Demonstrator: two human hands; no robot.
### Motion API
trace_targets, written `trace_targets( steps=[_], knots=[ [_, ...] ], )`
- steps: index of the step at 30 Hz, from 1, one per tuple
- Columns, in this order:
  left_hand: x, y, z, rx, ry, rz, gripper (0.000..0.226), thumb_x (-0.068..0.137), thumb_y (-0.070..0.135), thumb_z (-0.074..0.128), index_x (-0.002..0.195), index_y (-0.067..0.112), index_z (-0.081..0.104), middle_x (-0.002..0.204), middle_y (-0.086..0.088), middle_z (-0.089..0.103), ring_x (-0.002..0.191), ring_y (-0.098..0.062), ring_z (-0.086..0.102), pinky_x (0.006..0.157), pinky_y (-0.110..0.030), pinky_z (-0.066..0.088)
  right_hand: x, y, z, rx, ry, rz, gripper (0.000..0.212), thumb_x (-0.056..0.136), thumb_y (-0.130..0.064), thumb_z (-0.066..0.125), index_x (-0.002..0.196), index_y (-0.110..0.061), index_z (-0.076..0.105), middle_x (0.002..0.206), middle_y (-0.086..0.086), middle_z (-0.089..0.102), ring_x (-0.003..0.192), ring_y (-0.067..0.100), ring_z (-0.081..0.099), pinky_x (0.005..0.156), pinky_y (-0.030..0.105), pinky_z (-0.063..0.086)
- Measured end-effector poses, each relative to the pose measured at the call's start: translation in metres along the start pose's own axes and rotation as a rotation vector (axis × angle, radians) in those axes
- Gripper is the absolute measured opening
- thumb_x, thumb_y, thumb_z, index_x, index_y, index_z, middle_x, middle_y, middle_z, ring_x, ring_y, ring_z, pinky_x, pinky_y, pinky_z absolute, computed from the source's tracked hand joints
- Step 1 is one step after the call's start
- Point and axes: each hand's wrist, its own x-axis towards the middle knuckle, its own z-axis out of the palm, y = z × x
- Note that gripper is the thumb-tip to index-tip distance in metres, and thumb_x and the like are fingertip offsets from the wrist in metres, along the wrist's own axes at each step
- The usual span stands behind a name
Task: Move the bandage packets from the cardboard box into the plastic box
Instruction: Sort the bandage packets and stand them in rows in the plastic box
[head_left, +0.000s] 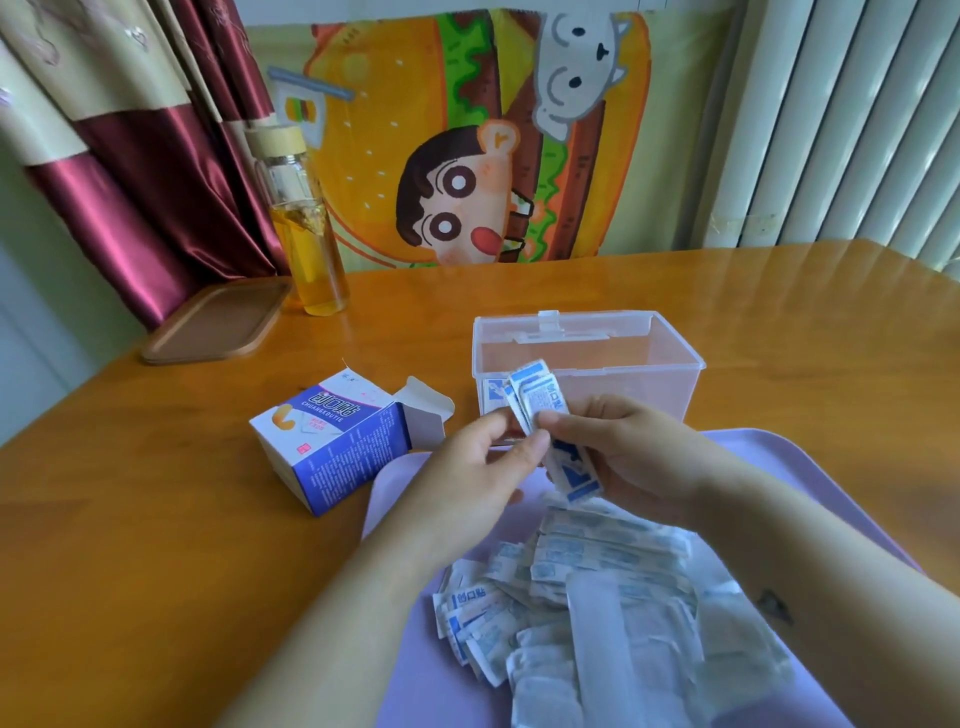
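Note:
The clear plastic box (670, 358) stands open at the table's middle, with a few packets visible at its left inside wall. The purple and white cardboard box (332, 447) lies on its side to the left, flap open. My right hand (613, 452) grips a small stack of blue and white bandage packets (540, 405) just in front of the plastic box. My left hand (478, 467) pinches the same stack from the left with thumb and fingers. A large heap of loose packets (587, 597) lies on the lilac tray (810, 462) below my hands.
A glass bottle (311, 249) with yellow liquid and a brown wooden lid-like tray (218, 322) stand at the back left of the wooden table (156, 519). A cartoon cloth hangs behind, curtains at left, a radiator at right.

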Motion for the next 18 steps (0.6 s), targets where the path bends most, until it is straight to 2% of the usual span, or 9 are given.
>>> trace_targets(
  steps=[3, 5, 9, 11, 13, 15, 18],
  knots=[
    [0.003, -0.005, 0.002, -0.08, 0.033, 0.001, 0.02, 0.096, 0.03, 0.049, 0.105, 0.043, 0.062, 0.109, 0.016, 0.067, 0.104, 0.004, 0.059, 0.079, -0.014, 0.049, 0.002, 0.008, 0.0, 0.006, 0.064, -0.07, 0.03, 0.084, -0.018, 0.055, 0.105, 0.002, 0.064, 0.096, 0.019, 0.068, 0.085, 0.023, 0.066, 0.073, 0.029, 0.055],
    [0.005, -0.009, 0.001, -0.124, 0.063, -0.002, 0.021, 0.096, 0.028, 0.051, 0.108, 0.034, 0.067, 0.112, 0.008, 0.069, 0.11, -0.008, 0.061, 0.091, -0.027, 0.049, 0.003, 0.011, -0.002, 0.02, 0.132, -0.095, 0.034, 0.075, -0.02, 0.061, 0.104, -0.001, 0.063, 0.102, 0.022, 0.068, 0.091, 0.031, 0.067, 0.083, 0.04, 0.054],
    [0.007, -0.015, 0.002, -0.146, 0.126, -0.064, 0.017, 0.089, 0.032, 0.061, 0.1, 0.027, 0.072, 0.099, -0.011, 0.072, 0.1, -0.029, 0.066, 0.095, -0.048, 0.049, 0.004, 0.017, -0.006, -0.104, 0.181, -0.091, 0.042, 0.076, -0.03, 0.064, 0.108, -0.003, 0.062, 0.103, 0.02, 0.07, 0.097, 0.035, 0.067, 0.09, 0.05, 0.051],
    [0.009, -0.018, 0.001, -0.11, 0.157, -0.08, 0.019, 0.084, 0.036, 0.066, 0.098, 0.024, 0.073, 0.092, -0.004, 0.074, 0.094, -0.025, 0.069, 0.094, -0.049, 0.05, 0.003, 0.018, -0.006, -0.182, 0.195, -0.09, 0.04, 0.083, -0.035, 0.062, 0.108, -0.004, 0.064, 0.103, 0.018, 0.07, 0.097, 0.034, 0.068, 0.091, 0.052, 0.05],
    [0.01, -0.02, -0.001, -0.128, 0.201, -0.089, 0.014, 0.082, 0.032, 0.069, 0.091, 0.022, 0.073, 0.088, -0.001, 0.075, 0.09, -0.022, 0.07, 0.093, -0.049, 0.05, 0.001, 0.019, -0.007, -0.255, 0.232, -0.092, 0.031, 0.09, -0.033, 0.058, 0.104, -0.006, 0.066, 0.1, 0.015, 0.072, 0.094, 0.03, 0.069, 0.088, 0.049, 0.052],
    [0.01, -0.019, -0.003, -0.187, 0.232, -0.084, 0.003, 0.083, 0.021, 0.07, 0.082, 0.02, 0.073, 0.086, -0.001, 0.075, 0.088, -0.021, 0.071, 0.093, -0.048, 0.05, 0.0, 0.017, -0.008, -0.335, 0.284, -0.107, 0.025, 0.092, -0.031, 0.056, 0.096, -0.01, 0.07, 0.092, 0.007, 0.074, 0.083, 0.019, 0.07, 0.076, 0.036, 0.054],
    [0.008, -0.014, -0.001, -0.258, 0.244, -0.083, 0.01, 0.081, 0.015, 0.069, 0.072, 0.017, 0.07, 0.081, -0.004, 0.075, 0.082, -0.021, 0.071, 0.088, -0.043, 0.053, -0.004, 0.013, -0.008, -0.356, 0.354, -0.136, 0.023, 0.09, -0.031, 0.059, 0.09, -0.012, 0.071, 0.076, -0.002, 0.072, 0.065, 0.009, 0.064, 0.06, 0.026, 0.048]
  ],
)
